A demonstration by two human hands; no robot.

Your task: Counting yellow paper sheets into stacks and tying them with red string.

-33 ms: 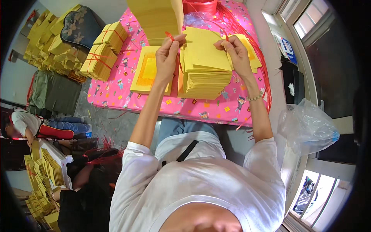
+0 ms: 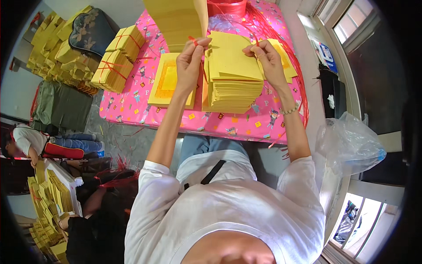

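A thick stack of yellow paper (image 2: 235, 94) stands on the pink patterned tablecloth (image 2: 211, 122) in front of me. My left hand (image 2: 190, 59) is closed at the stack's left side, pinching a red plastic strip (image 2: 194, 41). At the right side, my right hand (image 2: 267, 59) pinches a red strip (image 2: 257, 40) between thumb and fingers. Left of the stack lies a flat yellow pile with an orange-bordered square (image 2: 167, 81), partly behind my left forearm. Another such pile (image 2: 283, 57) shows behind my right hand. The strip's run under the stack is hidden.
Tied yellow bundles (image 2: 112, 70) sit at the table's left. A tall yellow stack (image 2: 180, 20) and a red basin (image 2: 227, 7) stand at the back. Loose red strips (image 2: 300, 88) hang along the right edge. Other people (image 2: 30, 138) are at lower left, beside more yellow paper (image 2: 59, 189).
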